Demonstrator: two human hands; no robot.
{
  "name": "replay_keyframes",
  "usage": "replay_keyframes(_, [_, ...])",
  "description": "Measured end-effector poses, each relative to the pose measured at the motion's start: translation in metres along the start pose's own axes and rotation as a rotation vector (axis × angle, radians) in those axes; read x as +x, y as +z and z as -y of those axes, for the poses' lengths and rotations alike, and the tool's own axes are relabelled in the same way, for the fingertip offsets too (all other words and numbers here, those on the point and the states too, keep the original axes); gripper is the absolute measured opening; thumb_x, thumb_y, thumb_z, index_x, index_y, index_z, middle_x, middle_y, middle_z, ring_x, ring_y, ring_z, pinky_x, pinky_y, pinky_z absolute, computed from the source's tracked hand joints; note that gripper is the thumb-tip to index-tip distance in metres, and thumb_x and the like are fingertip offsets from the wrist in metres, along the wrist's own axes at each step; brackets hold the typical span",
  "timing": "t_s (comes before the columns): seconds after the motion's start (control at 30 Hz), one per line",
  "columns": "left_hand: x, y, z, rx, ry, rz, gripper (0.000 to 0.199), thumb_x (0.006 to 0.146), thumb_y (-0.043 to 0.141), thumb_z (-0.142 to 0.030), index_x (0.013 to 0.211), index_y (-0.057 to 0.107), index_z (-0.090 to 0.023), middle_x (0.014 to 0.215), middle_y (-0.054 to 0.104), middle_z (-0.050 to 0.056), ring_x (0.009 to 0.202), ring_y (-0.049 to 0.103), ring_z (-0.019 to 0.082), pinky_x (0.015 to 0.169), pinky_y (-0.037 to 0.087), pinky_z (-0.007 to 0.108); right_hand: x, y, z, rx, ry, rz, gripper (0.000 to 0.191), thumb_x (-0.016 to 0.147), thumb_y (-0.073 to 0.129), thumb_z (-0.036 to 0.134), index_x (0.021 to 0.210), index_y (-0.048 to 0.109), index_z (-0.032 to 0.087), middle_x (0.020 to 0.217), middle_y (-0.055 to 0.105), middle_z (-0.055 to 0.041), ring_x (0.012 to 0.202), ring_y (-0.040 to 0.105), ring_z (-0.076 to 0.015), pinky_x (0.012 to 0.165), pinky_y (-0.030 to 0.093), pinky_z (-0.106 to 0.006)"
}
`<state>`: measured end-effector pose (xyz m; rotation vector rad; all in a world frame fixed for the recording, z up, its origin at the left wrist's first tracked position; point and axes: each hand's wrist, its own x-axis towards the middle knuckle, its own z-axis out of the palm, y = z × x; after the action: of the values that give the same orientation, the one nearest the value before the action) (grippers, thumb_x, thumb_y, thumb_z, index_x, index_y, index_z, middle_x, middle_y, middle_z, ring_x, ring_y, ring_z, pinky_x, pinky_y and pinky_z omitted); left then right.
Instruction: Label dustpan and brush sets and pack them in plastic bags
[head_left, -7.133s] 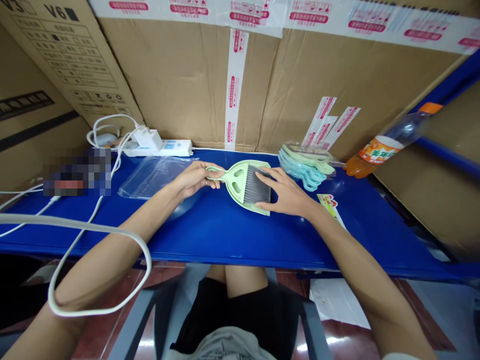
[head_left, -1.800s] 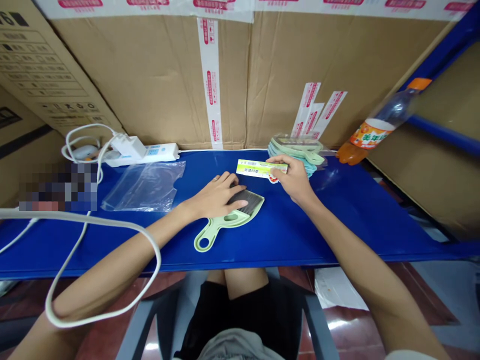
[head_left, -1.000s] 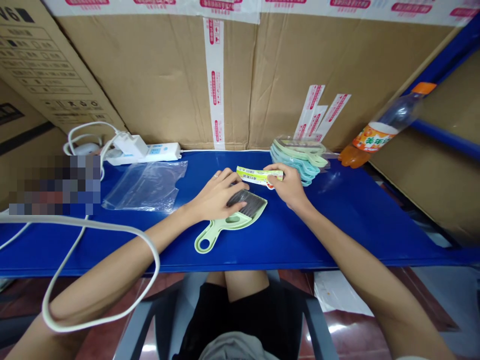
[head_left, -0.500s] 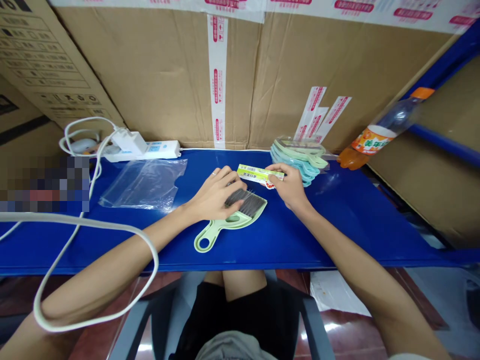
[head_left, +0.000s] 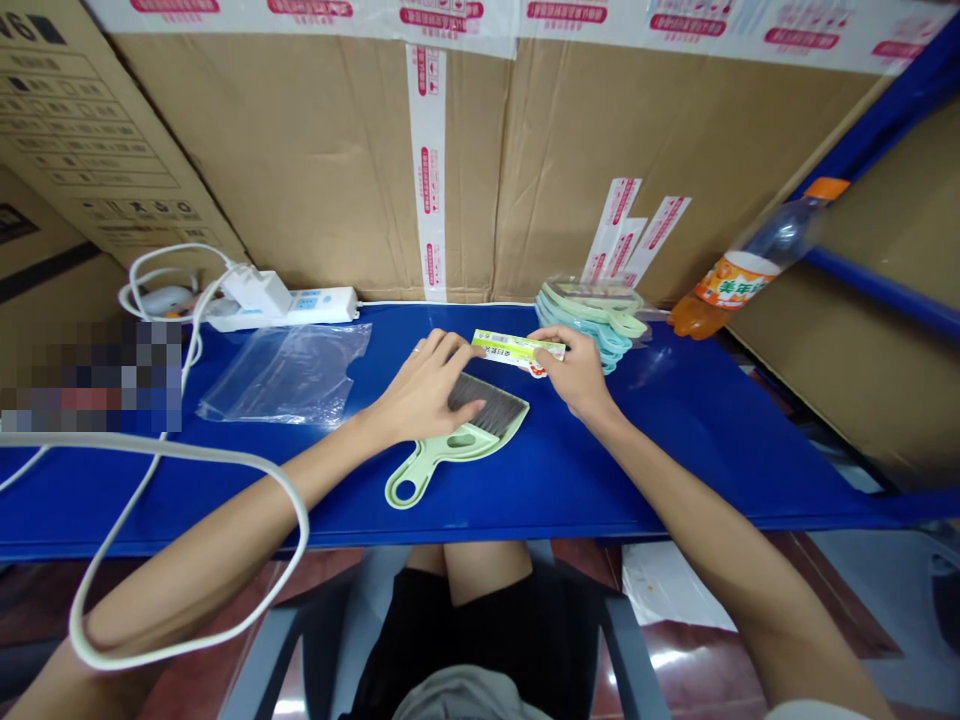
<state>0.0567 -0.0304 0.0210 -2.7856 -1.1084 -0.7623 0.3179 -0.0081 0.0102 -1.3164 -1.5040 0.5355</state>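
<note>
A light green mini dustpan (head_left: 424, 462) with a dark-bristled brush (head_left: 491, 408) lying in it rests on the blue table. My left hand (head_left: 424, 390) is over the dustpan's left side with thumb and fingers apart. Its thumb lies over the bristles, and its index fingertip reaches the left end of a printed green-and-white card (head_left: 517, 348). Whether that finger presses the card is hard to tell. My right hand (head_left: 576, 370) pinches the card's right end between thumb and fingers, just beyond the bristles.
Behind my right hand sits a stack of bagged green and blue dustpan sets (head_left: 592, 310). A clear plastic bag (head_left: 289, 375) lies left, before a white power strip (head_left: 322, 305). An orange drink bottle (head_left: 739, 280) leans at right. A white cable (head_left: 300, 540) loops over my left forearm.
My left fingers have come off the upper bristles and stretched out towards the card, uncovering more of the brush. My right hand keeps its pinch on the card. The view has shifted slightly.
</note>
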Motion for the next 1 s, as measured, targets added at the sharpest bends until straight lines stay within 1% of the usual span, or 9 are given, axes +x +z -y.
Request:
replay_keyframes(0.1, [-0.002, -0.002, -0.006, 0.04, -0.192, 0.037, 0.053, 0.095, 0.071, -0.053, 0.135, 0.056, -0.02, 0.124, 0.069, 0.014, 0.118, 0.062, 0.038, 0.1, 0.052, 0.055, 0.0, -0.001, 0.001, -0.002, -0.003, -0.005, 0.024, 0.075, 0.063, 0.021, 0.092, 0.08, 0.021, 0.096, 0.083, -0.0065, 0.086, 0.075, -0.0261, 0.078, 0.059, -0.039])
replay_keyframes(0.17, [-0.003, -0.002, -0.009, 0.035, -0.299, 0.106, 0.061, 0.093, 0.071, -0.064, 0.133, 0.057, -0.019, 0.112, 0.072, 0.014, 0.114, 0.066, 0.039, 0.097, 0.053, 0.055, 0.0, -0.002, 0.002, -0.011, -0.014, -0.007, 0.023, 0.075, 0.063, 0.02, 0.092, 0.08, 0.022, 0.098, 0.083, -0.0065, 0.088, 0.076, -0.0267, 0.081, 0.059, -0.04])
replay_keyframes(0.23, [-0.004, 0.001, -0.011, 0.009, -0.357, 0.184, 0.072, 0.088, 0.074, -0.072, 0.132, 0.058, -0.018, 0.106, 0.074, 0.013, 0.112, 0.067, 0.041, 0.095, 0.053, 0.056, 0.0, -0.003, 0.003, -0.022, -0.022, -0.004, 0.023, 0.076, 0.063, 0.02, 0.092, 0.08, 0.022, 0.098, 0.084, -0.006, 0.088, 0.076, -0.0267, 0.082, 0.059, -0.041])
replay_keyframes(0.33, [-0.003, 0.005, -0.013, -0.069, -0.395, 0.222, 0.073, 0.082, 0.082, -0.067, 0.132, 0.059, -0.019, 0.108, 0.075, 0.012, 0.112, 0.067, 0.041, 0.095, 0.053, 0.054, -0.001, -0.003, 0.004, -0.034, -0.032, -0.001, 0.024, 0.076, 0.062, 0.019, 0.092, 0.08, 0.022, 0.097, 0.084, -0.0056, 0.087, 0.076, -0.0267, 0.082, 0.059, -0.04])
replay_keyframes(0.5, [0.0, 0.013, -0.009, -0.266, -0.5, 0.208, 0.065, 0.075, 0.092, -0.051, 0.126, 0.064, -0.022, 0.104, 0.075, 0.007, 0.101, 0.069, 0.033, 0.086, 0.054, 0.045, -0.002, -0.002, 0.007, -0.063, -0.041, -0.001, 0.025, 0.077, 0.062, 0.018, 0.092, 0.081, 0.022, 0.096, 0.084, -0.0056, 0.085, 0.076, -0.0264, 0.082, 0.058, -0.04])
replay_keyframes(0.6, [0.0, 0.019, -0.005, -0.321, -0.508, 0.159, 0.053, 0.077, 0.092, -0.044, 0.119, 0.068, -0.021, 0.1, 0.074, 0.005, 0.096, 0.067, 0.029, 0.082, 0.052, 0.041, -0.002, -0.002, 0.008, -0.062, -0.038, -0.002, 0.025, 0.077, 0.062, 0.018, 0.092, 0.081, 0.021, 0.096, 0.084, -0.0057, 0.085, 0.076, -0.0263, 0.082, 0.058, -0.04])
replay_keyframes(0.73, [-0.002, 0.025, -0.003, -0.315, -0.464, 0.123, 0.026, 0.084, 0.086, -0.033, 0.1, 0.07, -0.021, 0.096, 0.071, 0.005, 0.094, 0.065, 0.027, 0.087, 0.052, 0.043, -0.001, -0.002, 0.006, -0.057, -0.04, 0.004, 0.025, 0.076, 0.061, 0.018, 0.091, 0.081, 0.021, 0.096, 0.084, -0.0053, 0.085, 0.076, -0.0264, 0.082, 0.058, -0.04])
replay_keyframes(0.9, [-0.005, 0.023, -0.009, -0.234, -0.438, 0.015, 0.037, 0.086, 0.085, -0.033, 0.116, 0.068, -0.022, 0.107, 0.069, 0.006, 0.103, 0.064, 0.028, 0.092, 0.054, 0.046, 0.0, -0.002, 0.006, -0.074, -0.051, 0.005, 0.024, 0.076, 0.062, 0.018, 0.091, 0.081, 0.023, 0.095, 0.084, -0.0045, 0.085, 0.076, -0.0261, 0.08, 0.058, -0.039])
replay_keyframes(1.0, [-0.005, 0.02, -0.016, -0.169, -0.43, 0.058, 0.027, 0.09, 0.081, -0.042, 0.103, 0.067, -0.021, 0.098, 0.067, 0.007, 0.1, 0.064, 0.03, 0.095, 0.053, 0.05, 0.0, -0.003, 0.006, -0.08, -0.058, 0.009, 0.024, 0.077, 0.062, 0.018, 0.091, 0.081, 0.022, 0.095, 0.084, -0.0052, 0.084, 0.076, -0.0259, 0.08, 0.057, -0.039])
